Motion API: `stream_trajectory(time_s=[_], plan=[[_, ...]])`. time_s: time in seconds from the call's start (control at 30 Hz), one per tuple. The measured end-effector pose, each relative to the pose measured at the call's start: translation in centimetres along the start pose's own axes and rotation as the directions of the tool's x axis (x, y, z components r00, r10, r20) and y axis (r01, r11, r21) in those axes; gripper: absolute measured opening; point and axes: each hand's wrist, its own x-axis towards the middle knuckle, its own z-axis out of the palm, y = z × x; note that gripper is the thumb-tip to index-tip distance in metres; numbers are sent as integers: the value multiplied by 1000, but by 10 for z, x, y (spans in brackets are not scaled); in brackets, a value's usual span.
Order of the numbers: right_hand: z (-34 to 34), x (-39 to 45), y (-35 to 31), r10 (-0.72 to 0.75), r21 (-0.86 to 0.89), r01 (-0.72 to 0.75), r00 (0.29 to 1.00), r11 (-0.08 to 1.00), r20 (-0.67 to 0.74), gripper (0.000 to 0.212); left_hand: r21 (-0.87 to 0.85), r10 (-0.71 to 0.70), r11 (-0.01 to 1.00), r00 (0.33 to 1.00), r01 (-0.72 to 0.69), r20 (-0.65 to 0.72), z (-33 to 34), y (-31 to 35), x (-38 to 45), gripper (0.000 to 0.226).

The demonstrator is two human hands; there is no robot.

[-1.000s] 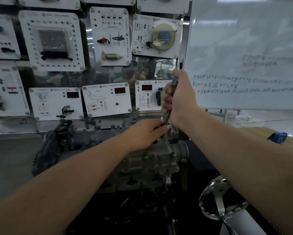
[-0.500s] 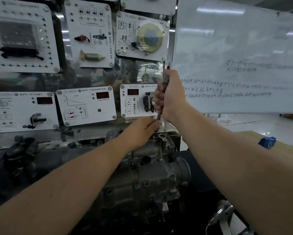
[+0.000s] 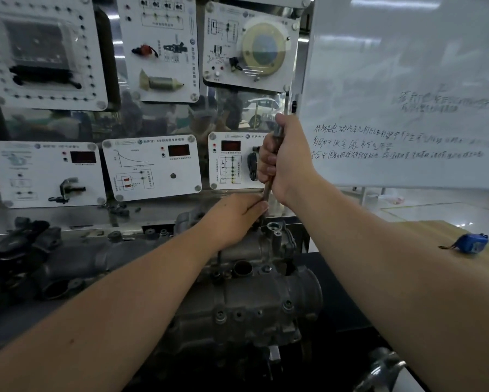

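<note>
Gripped the slim grey metal hand tool (image 3: 267, 190) in the right hand (image 3: 287, 161), fingers wrapped tight round its upper part in a fist. Stood near upright, just above the right end of the grey cast-metal engine block (image 3: 237, 309), in front of the lower row of panels. Showed in two short pieces only: a stub above the fist and a bare length of shaft below it. Hid whatever handle there was inside the fist. Could not make out the working tip, covered by the left hand (image 3: 236, 217). Rested that hand on top of the casting, fingers bunched together with their tips against the foot of the shaft. Could not tell whether pinched round it or merely touching. Lost the left end of the block in shadow among dark hoses and fittings, and its underside in blackness. Behind, hung white square training panels (image 3: 152, 168) with diagrams and small red displays, print too small and blurred to read. Reflected dim figures in the shiny board between the panels, none of them clear. To the right, leaned a large whiteboard (image 3: 407, 66) with faint handwriting, smeared and illegible. Further right, lay a small blue tape measure (image 3: 474, 244) on a pale wooden tabletop (image 3: 435, 233), partly behind the right forearm. Cut off at the bottom edge, a shiny metal handwheel (image 3: 384, 366).
</note>
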Motion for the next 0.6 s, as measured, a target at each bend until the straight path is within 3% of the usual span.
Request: stream_trajectory(time_s=[0.17,0.6], plan=[[5,4,2,-2,-42,4,1000,999,28,57,-32,-64,997,998,63,-11,0,-5,3,35],[-5,13,-1,64,-79,-48,975,996,213,50,-5,-44,999,999,44,28,0,-5,1,29]])
